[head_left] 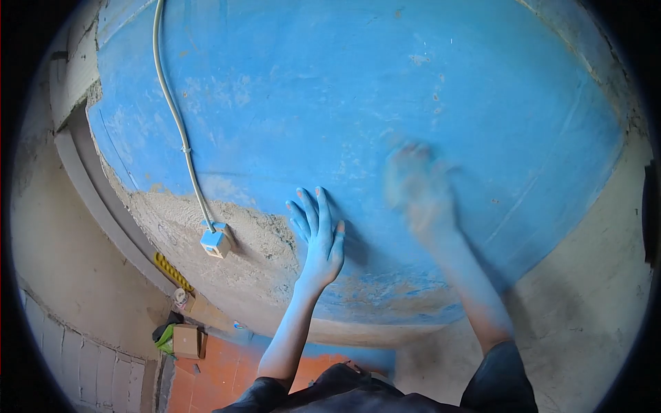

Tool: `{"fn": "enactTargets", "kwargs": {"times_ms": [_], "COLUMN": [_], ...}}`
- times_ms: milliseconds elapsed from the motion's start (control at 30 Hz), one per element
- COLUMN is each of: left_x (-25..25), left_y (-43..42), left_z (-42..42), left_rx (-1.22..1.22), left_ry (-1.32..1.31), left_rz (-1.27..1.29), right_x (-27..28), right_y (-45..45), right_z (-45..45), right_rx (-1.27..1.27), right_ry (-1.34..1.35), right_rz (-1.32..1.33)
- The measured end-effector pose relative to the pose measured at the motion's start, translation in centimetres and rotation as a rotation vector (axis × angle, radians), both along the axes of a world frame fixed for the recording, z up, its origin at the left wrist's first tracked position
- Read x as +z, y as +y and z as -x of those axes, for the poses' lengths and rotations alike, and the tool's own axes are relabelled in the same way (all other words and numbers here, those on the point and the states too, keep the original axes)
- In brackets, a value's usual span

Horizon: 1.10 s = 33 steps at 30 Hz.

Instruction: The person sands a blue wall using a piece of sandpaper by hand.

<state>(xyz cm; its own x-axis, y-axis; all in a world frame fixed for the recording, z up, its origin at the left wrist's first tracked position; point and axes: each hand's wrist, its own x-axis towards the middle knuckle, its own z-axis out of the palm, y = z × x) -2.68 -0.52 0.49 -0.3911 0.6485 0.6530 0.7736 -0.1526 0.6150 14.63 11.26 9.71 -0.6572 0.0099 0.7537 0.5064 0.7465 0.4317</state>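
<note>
1. Two bare hands at a blue wall [310, 124]; hands and forearms look pale blue. Wall fills most of the view, straight in front of the person.
2. Left hand [320, 251]: open, fingers extended and somewhat spread, fingertips up at the wall's lower middle. Shadow just right of it.
3. Right hand [418, 186]: higher up, on or very near the blue, motion-blurred. Can't tell if fingers are open or curled, or if something is under them.
4. Hands apart, strip of blue between them.
5. Lower-left edge: blue breaks off raggedly at a rough bare plaster patch [265, 237]; left hand just beside that border.
6. Right edge: blue ends along a slanting line, from low by the right forearm up to far right; pale wall [585, 296] beyond.
7. Room: broad blue stretch above both hands, another between right hand and right edge. Left side tighter: cable [175, 124] drops from the top to a small box [215, 242] over the plaster, well apart from left hand.
8. Surface: pale scuffs, small chips upper right, brownish worn band [392, 292] low between forearms.
9. Below: orange surface [213, 378] partly dusted blue, cardboard box [186, 341], green item [165, 339] beside it, yellow item [172, 271] farther up left.
10. Dark sleeves [501, 378] at bottom edge.
</note>
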Motion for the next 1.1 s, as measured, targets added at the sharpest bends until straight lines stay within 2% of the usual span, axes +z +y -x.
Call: {"fn": "enactTargets", "kwargs": {"times_ms": [33,133,167,233,267,300,400,467,533,567,600,700,733,800,833,933,967,1067,1100], "left_x": [-0.2,-0.3,-0.3,-0.6,-1.0,-1.4,-1.9,-2.1,-2.1,-2.1,-2.2,-2.9,-3.1,-3.0,-3.0,-2.6,-2.5,-2.0,-2.0], "left_y": [0.1,0.1,0.0,0.0,-0.2,-0.2,0.0,0.3,0.4,0.4,0.3,-0.6,-0.8,-0.6,-0.7,-0.6,-0.6,-1.0,-0.8], "left_z": [0.0,-0.4,-0.4,-0.3,-0.5,-0.7,-1.1,-1.7,-2.0,-1.9,-1.9,-1.6,-1.6,-1.7,-1.7,-2.1,-2.3,-2.5,-2.5], "left_rx": [0.006,0.022,0.022,-0.003,-0.014,-0.019,-0.029,-0.034,-0.033,-0.033,-0.033,-0.048,-0.057,-0.069,-0.069,-0.055,-0.052,-0.079,-0.088], "left_ry": [0.006,0.011,0.016,0.022,0.018,0.009,-0.006,-0.024,-0.021,-0.014,-0.012,-0.016,-0.022,-0.019,-0.015,-0.053,-0.075,-0.120,-0.124], "left_rz": [0.000,-0.014,-0.020,-0.014,-0.009,-0.009,-0.023,-0.051,-0.068,-0.079,-0.065,-0.023,-0.011,-0.005,0.001,0.004,0.009,0.006,-0.003], "right_x": [2.3,2.4,-1.3,-11.0,-17.0,-20.4,-8.4,0.8,2.3,2.4,-0.3,-17.7,-18.6,-18.9,-17.1,-2.0,0.3,-2.9,-8.2], "right_y": [0.1,-2.4,-3.1,-4.6,-3.8,-3.1,-3.8,-3.6,-3.3,-3.5,-3.7,-3.5,-4.6,-5.8,-4.0,-3.0,-2.6,-3.2,-2.6], "right_z": [-0.4,1.3,2.0,3.0,3.1,3.3,4.0,4.7,5.7,6.2,6.5,6.2,5.3,4.1,4.5,4.4,4.3,4.9,5.6], "right_rx": [-0.123,-0.112,-0.249,-0.237,-0.243,-0.245,-0.036,-0.001,-0.049,-0.073,-0.052,-0.115,-0.100,-0.066,-0.090,-0.053,-0.071,-0.092,-0.109], "right_ry": [0.120,0.406,0.284,0.180,0.178,0.180,0.269,0.302,0.335,0.356,0.367,0.337,0.295,0.220,0.251,0.321,0.303,0.396,0.445], "right_rz": [-0.048,0.109,0.190,0.510,0.402,0.293,0.341,0.214,0.170,0.145,0.226,0.452,0.524,0.673,0.473,0.284,0.199,0.299,0.244]}}
